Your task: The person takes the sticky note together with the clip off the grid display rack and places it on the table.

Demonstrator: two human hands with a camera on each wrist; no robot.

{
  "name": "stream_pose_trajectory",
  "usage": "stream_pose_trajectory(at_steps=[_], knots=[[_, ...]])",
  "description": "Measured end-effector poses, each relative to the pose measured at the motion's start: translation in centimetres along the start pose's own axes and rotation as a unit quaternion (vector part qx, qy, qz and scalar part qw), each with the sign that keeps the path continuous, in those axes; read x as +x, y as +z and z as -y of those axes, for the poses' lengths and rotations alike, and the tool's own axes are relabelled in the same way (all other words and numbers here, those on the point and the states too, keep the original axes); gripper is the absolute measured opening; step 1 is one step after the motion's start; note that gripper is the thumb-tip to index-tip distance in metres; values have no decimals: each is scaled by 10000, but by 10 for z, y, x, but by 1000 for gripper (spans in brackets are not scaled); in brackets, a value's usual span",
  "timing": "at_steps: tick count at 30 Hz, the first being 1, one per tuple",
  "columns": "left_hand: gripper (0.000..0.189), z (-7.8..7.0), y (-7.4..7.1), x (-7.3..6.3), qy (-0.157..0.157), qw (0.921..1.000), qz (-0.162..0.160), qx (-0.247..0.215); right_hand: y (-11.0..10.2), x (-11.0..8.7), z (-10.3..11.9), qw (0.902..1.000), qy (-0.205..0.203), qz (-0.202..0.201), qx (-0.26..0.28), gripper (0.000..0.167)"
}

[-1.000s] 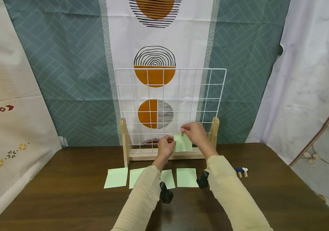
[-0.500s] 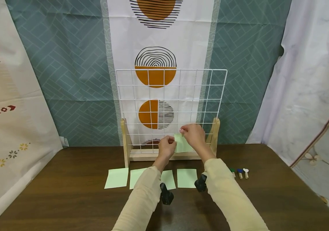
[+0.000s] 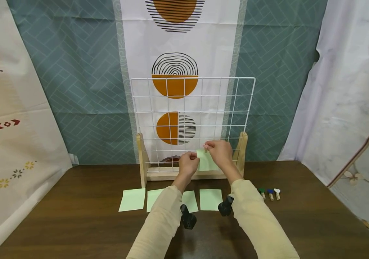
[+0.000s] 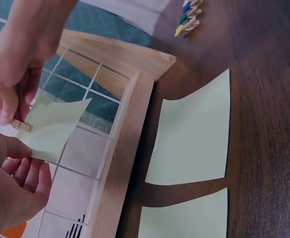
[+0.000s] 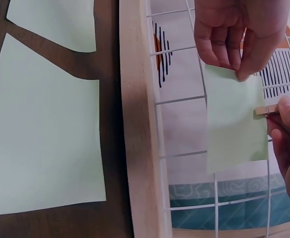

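In the head view, a pale green paper note (image 3: pixel 206 163) lies upright against the lower part of a white wire grid (image 3: pixel 190 78). My left hand (image 3: pixel 188 166) pinches the note's left edge between thumb and fingers. At its top edge, my right hand (image 3: pixel 220 154) pinches a small wooden clothespin (image 5: pixel 265 109). The pin's wooden tip overlaps the paper's upper edge in the right wrist view, and its rear end is covered by the right thumb and fingers.
The grid stands in a wooden base (image 3: pixel 161 176). Several green notes (image 3: pixel 132 200) lie in a row on the dark table (image 3: pixel 74 223), partly behind the left sleeve. Further small clothespins (image 3: pixel 270 194) with coloured heads lie at the right. Patterned cloths hang behind and at the sides.
Both hands stay at the note with only slight shifts of the right hand and pin along its top edge. The right sleeve has uncovered a green-headed clothespin on the table.
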State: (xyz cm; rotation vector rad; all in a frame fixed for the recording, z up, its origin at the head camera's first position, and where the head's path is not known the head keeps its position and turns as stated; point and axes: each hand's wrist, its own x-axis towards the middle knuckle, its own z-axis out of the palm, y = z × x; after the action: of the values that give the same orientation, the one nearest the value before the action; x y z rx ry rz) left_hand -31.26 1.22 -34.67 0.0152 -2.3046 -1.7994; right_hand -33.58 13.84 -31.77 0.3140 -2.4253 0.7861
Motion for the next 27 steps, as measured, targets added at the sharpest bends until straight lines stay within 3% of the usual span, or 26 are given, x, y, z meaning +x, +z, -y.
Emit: stream_pose_trajectory(at_steps=[3,9,19,27], knots=[[15,0,0,-1,-31,10000,-1,-36,0,-2,0,9996,55,-167,222,18],[15,0,-1,-2,-37,9998,32,-171,-1,-3,0,9966,-214,-651,466,16],[14,0,-7,-3,0,9997,122,-232,1,-8,-3,9899,-180,-826,1137,14],[17,-2,-18,-5,74,9995,245,-194,-8,-9,-1,9886,-334,-763,1258,20]])
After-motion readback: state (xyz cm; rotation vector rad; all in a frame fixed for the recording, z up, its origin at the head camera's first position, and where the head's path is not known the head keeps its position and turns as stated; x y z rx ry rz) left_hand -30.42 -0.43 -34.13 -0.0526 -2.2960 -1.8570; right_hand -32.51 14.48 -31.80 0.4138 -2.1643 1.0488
